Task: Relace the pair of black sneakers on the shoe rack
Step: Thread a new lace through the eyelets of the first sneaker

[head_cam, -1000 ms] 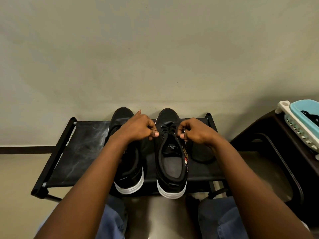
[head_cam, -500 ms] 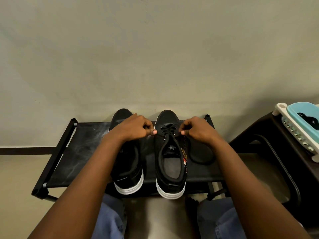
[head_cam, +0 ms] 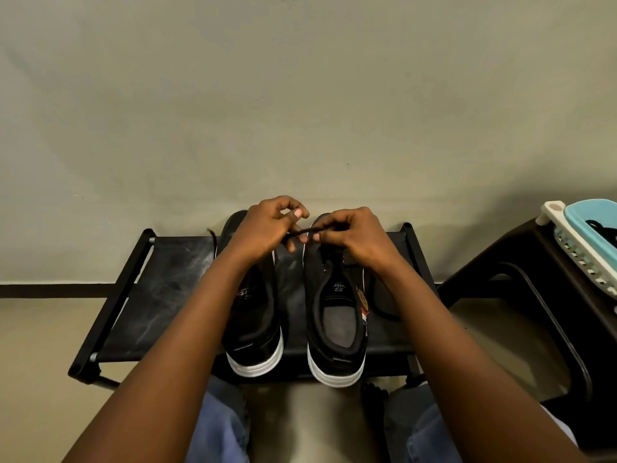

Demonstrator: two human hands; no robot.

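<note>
The black lace is stretched short and nearly level between our two hands, just above the toe of the right sneaker, in the middle of the frame. This sneaker stands beside the left sneaker on the black shoe rack, both with heels toward us and toes toward the wall. Our left hand has its fingers curled and holds one side of the lace. Our right hand pinches the other side between thumb and forefinger.

We judge that we are crossing or knotting the ends over the upper eyelets, though the eyelets are too dark to read. To do it well, we should pull both sides with equal force, so the tongue lies flat and the ends come out the same length. The lace should be untwisted before it tightens. A loop of lace lies on the rack to the right of this sneaker, and it should not be caught under the sole.

At the right edge of the frame a light blue basket sits on a dark stool, well apart from the work
</note>
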